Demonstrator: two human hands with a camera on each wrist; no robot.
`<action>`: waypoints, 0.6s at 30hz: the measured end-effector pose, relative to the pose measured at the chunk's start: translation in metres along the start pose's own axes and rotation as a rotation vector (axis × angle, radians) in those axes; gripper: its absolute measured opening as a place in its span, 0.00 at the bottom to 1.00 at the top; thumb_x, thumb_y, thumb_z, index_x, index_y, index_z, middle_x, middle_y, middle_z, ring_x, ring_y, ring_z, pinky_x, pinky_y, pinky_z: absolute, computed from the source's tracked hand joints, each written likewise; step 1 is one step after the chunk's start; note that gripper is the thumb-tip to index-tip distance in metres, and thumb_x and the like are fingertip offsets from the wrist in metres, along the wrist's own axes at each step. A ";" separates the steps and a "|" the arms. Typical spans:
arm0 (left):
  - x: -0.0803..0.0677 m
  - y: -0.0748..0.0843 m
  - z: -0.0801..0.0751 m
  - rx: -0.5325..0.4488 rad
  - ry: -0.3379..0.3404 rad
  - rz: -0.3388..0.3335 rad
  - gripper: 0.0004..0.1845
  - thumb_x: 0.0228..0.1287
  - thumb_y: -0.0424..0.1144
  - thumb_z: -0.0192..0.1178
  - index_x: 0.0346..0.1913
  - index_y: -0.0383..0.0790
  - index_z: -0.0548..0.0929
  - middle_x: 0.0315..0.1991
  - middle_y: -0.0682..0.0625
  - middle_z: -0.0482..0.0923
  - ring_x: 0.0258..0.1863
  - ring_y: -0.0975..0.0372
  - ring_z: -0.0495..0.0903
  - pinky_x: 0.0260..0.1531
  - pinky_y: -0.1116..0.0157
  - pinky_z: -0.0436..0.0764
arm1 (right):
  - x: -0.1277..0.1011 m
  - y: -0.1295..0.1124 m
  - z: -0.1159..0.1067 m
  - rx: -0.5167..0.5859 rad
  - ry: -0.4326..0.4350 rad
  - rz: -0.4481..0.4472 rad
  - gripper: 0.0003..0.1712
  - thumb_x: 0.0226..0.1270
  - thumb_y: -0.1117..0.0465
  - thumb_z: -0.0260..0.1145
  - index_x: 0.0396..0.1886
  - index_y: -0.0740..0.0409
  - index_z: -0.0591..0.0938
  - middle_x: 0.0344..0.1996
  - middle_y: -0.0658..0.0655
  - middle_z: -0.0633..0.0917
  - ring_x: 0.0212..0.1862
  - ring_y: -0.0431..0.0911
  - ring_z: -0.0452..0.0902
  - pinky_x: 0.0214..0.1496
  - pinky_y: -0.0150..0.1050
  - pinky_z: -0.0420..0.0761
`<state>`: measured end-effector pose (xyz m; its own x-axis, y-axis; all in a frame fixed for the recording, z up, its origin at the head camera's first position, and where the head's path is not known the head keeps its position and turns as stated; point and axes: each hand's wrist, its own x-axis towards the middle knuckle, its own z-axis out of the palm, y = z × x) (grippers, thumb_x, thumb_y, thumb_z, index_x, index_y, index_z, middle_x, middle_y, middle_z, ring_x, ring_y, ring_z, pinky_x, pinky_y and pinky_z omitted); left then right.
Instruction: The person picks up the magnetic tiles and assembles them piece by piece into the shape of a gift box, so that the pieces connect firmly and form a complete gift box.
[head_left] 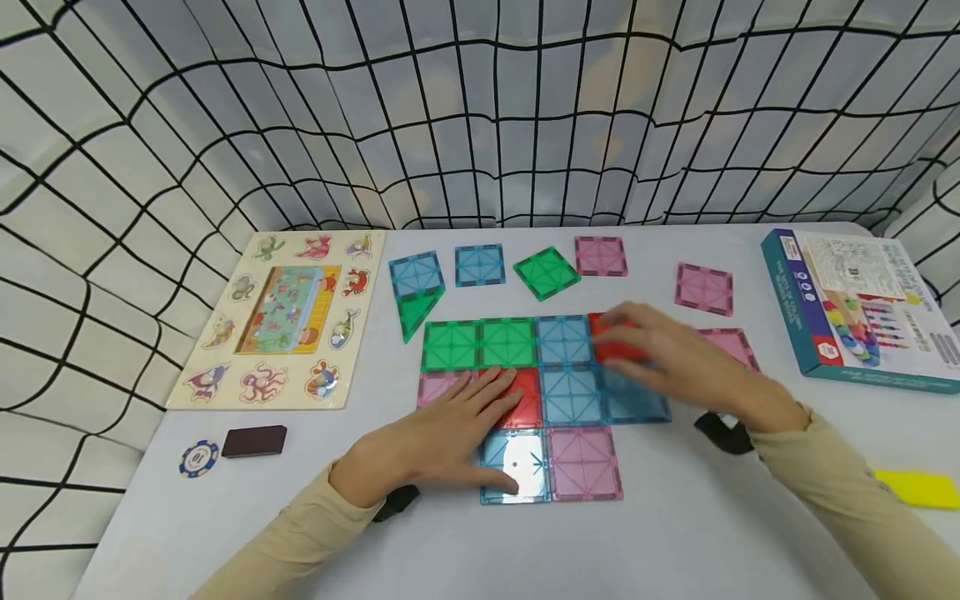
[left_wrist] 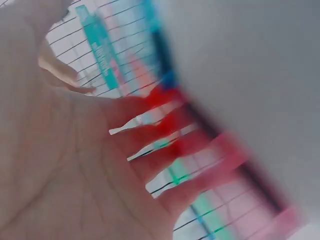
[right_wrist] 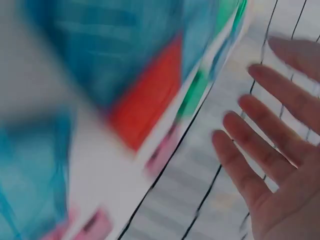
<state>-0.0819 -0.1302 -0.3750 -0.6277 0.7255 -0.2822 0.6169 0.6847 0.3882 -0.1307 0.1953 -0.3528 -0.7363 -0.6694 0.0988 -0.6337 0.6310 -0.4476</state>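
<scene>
Translucent square tiles lie edge to edge in a flat block on the table. My left hand [head_left: 442, 433] rests over the block's left side, fingers extended across a red tile [head_left: 529, 398] and a pink tile [head_left: 435, 387]. Its thumb lies over a pale blue tile [head_left: 513, 467]. At the block's upper right, my right hand [head_left: 667, 354] is over another red tile [head_left: 615, 346] and a blue tile [head_left: 641, 406]. In the right wrist view that hand's fingers [right_wrist: 280, 130] are nearly straight and spread, holding nothing. Contact with the red tile cannot be told.
Loose tiles, including a green one [head_left: 547, 273] and a pink one [head_left: 705, 288], lie behind the block. A puzzle board [head_left: 360, 258] stands left, above a poker chip [head_left: 198, 458] and a dark brown block [head_left: 254, 442]. A boxed set [head_left: 877, 308] lies right. Black netting [head_left: 495, 117] rises behind.
</scene>
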 end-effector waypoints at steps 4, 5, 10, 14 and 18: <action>0.016 -0.011 -0.019 -0.027 0.039 -0.054 0.46 0.74 0.64 0.57 0.82 0.38 0.60 0.84 0.41 0.51 0.82 0.45 0.51 0.79 0.47 0.55 | 0.027 0.039 -0.022 0.037 -0.018 0.183 0.24 0.77 0.63 0.65 0.68 0.66 0.78 0.73 0.70 0.68 0.73 0.67 0.64 0.69 0.67 0.72; 0.022 -0.017 -0.024 -0.022 0.059 -0.068 0.45 0.76 0.63 0.56 0.82 0.36 0.60 0.83 0.39 0.51 0.82 0.45 0.52 0.79 0.46 0.56 | 0.035 0.048 -0.023 0.041 -0.041 0.213 0.26 0.78 0.62 0.64 0.71 0.67 0.76 0.75 0.71 0.64 0.75 0.69 0.61 0.71 0.68 0.69; 0.056 -0.052 -0.046 0.048 0.130 -0.151 0.44 0.81 0.59 0.51 0.82 0.29 0.55 0.83 0.32 0.45 0.83 0.42 0.47 0.80 0.48 0.52 | 0.067 0.072 -0.010 0.025 -0.141 0.231 0.32 0.80 0.60 0.62 0.77 0.69 0.67 0.80 0.71 0.56 0.79 0.70 0.52 0.77 0.68 0.59; 0.077 -0.071 -0.060 0.065 0.113 -0.238 0.43 0.83 0.58 0.47 0.82 0.26 0.51 0.83 0.31 0.40 0.83 0.42 0.42 0.81 0.49 0.48 | 0.087 0.066 0.005 0.049 -0.194 0.149 0.32 0.81 0.59 0.60 0.78 0.66 0.67 0.82 0.68 0.55 0.82 0.66 0.48 0.79 0.67 0.55; 0.088 -0.076 -0.068 0.022 0.054 -0.276 0.42 0.85 0.56 0.44 0.83 0.28 0.45 0.84 0.34 0.34 0.84 0.45 0.36 0.81 0.50 0.46 | 0.098 0.054 0.013 0.021 -0.253 0.084 0.34 0.83 0.57 0.59 0.80 0.65 0.64 0.82 0.67 0.55 0.82 0.65 0.47 0.80 0.64 0.54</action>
<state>-0.2166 -0.1231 -0.3702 -0.7974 0.5068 -0.3275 0.4286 0.8578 0.2838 -0.2340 0.1592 -0.3789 -0.7020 -0.6932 -0.1634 -0.5655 0.6820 -0.4638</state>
